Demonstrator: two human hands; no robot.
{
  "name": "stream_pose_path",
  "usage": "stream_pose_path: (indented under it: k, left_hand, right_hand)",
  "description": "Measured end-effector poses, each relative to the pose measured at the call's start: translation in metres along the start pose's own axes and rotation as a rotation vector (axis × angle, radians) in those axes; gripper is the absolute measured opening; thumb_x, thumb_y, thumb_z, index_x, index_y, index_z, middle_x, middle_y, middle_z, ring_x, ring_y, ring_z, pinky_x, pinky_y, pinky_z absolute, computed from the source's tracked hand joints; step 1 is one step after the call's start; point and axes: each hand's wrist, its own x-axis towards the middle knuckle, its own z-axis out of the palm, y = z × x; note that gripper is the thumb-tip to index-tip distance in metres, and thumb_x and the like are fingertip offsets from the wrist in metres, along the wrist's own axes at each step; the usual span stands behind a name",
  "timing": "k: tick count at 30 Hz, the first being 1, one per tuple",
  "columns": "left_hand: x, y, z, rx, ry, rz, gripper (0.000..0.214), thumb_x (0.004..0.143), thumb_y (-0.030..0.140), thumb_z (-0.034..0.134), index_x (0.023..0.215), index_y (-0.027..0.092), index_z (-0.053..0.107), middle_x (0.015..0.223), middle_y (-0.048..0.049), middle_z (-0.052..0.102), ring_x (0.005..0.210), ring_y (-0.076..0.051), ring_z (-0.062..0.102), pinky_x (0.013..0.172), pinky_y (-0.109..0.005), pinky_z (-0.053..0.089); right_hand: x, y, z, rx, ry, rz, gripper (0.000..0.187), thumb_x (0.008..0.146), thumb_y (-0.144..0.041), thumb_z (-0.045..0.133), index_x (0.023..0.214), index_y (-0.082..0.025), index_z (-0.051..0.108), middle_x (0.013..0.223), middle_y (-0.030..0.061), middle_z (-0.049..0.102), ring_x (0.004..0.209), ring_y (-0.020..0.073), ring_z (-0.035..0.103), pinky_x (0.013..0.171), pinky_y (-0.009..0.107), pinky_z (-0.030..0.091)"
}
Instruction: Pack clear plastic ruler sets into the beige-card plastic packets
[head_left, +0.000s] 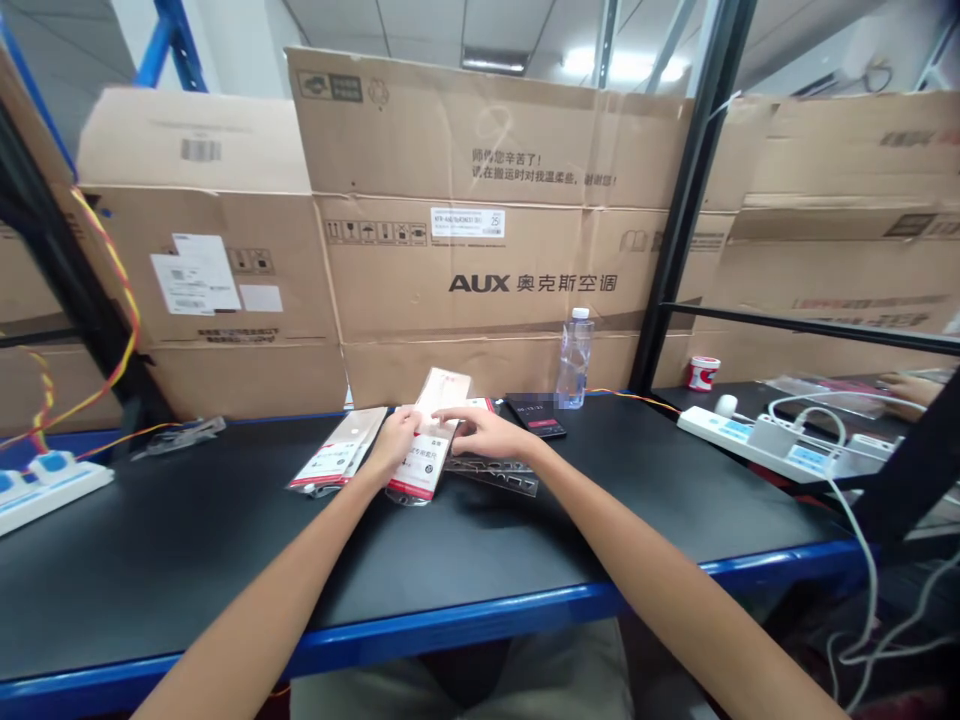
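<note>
Holding a red-and-white packet [421,465] at centre frame, the left hand [395,443] is closed on its edge, the right hand [481,432] spread open above it; a loosened grip could drop it onto the clear plastic tray [502,478].

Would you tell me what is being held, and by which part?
The left hand holds a red-and-white packet by its left edge; the right hand touches it too.

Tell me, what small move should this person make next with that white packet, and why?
Probably the right hand should lift off the white-and-red packet, leaving the left hand to set it beside the similar packet. Both hands are on it, and that other packet lies just to its left.
</note>
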Motion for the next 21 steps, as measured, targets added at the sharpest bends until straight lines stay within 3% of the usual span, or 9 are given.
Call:
stream_pose_path:
  k: [2, 5, 10, 15, 18, 21]
  left_hand:
    - [0.001, 0.002, -0.002, 0.019, -0.014, 0.067, 0.025, 0.074, 0.029, 0.062, 0.059, 0.02, 0.044, 0.056, 0.0049, 0.043, 0.052, -0.011, 0.039, 0.048, -0.022, 0.028]
    - [0.002, 0.007, -0.004, 0.035, -0.042, 0.137, 0.026, 0.078, 0.035, 0.06, 0.062, 0.02, 0.045, 0.058, 0.005, 0.042, 0.053, -0.011, 0.038, 0.049, -0.022, 0.029]
    - [0.006, 0.012, -0.006, 0.015, -0.006, 0.162, 0.025, 0.077, 0.038, 0.061, 0.065, 0.02, 0.049, 0.06, 0.0038, 0.048, 0.054, -0.012, 0.043, 0.051, -0.023, 0.033]
    - [0.018, 0.011, -0.021, 0.018, 0.151, 0.167, 0.021, 0.077, 0.037, 0.058, 0.067, 0.021, 0.048, 0.062, 0.0032, 0.05, 0.059, -0.014, 0.047, 0.053, -0.023, 0.035]
    - [0.023, 0.013, -0.035, 0.052, 0.227, 0.182, 0.02, 0.078, 0.036, 0.057, 0.067, 0.021, 0.048, 0.062, 0.0032, 0.051, 0.059, -0.014, 0.047, 0.054, -0.023, 0.034]
    - [0.025, 0.016, -0.048, 0.244, 0.302, 0.254, 0.022, 0.081, 0.037, 0.055, 0.067, 0.021, 0.05, 0.063, 0.0019, 0.056, 0.062, -0.016, 0.048, 0.057, -0.024, 0.034]
  right_hand:
    - [0.002, -0.002, -0.001, 0.156, 0.008, 0.059, 0.048, 0.071, -0.021, 0.065, 0.12, -0.018, 0.069, 0.112, 0.0063, 0.07, 0.093, 0.0194, 0.063, 0.085, 0.032, 0.049]
    - [0.006, -0.001, -0.001, 0.309, 0.142, 0.118, 0.036, 0.072, -0.022, 0.055, 0.101, -0.018, 0.077, 0.108, 0.0059, 0.072, 0.101, 0.0212, 0.061, 0.084, 0.031, 0.047]
    - [0.013, 0.005, -0.004, 0.341, 0.514, 0.129, 0.027, 0.067, -0.024, 0.053, 0.077, -0.014, 0.076, 0.09, 0.0074, 0.074, 0.083, 0.0182, 0.06, 0.079, 0.03, 0.046]
    - [0.015, 0.018, -0.017, 0.323, 0.712, 0.107, 0.022, 0.062, -0.03, 0.067, 0.078, -0.015, 0.066, 0.077, 0.0024, 0.066, 0.073, 0.0157, 0.058, 0.071, 0.028, 0.047]
    - [0.017, 0.028, -0.023, 0.276, 0.756, 0.097, 0.028, 0.063, -0.025, 0.064, 0.089, -0.019, 0.055, 0.078, -0.0012, 0.06, 0.067, 0.0141, 0.058, 0.063, 0.026, 0.047]
    - [0.015, 0.034, -0.023, 0.036, 0.612, 0.108, 0.028, 0.069, -0.02, 0.057, 0.097, -0.02, 0.051, 0.083, -0.0005, 0.061, 0.068, 0.0145, 0.059, 0.062, 0.026, 0.047]
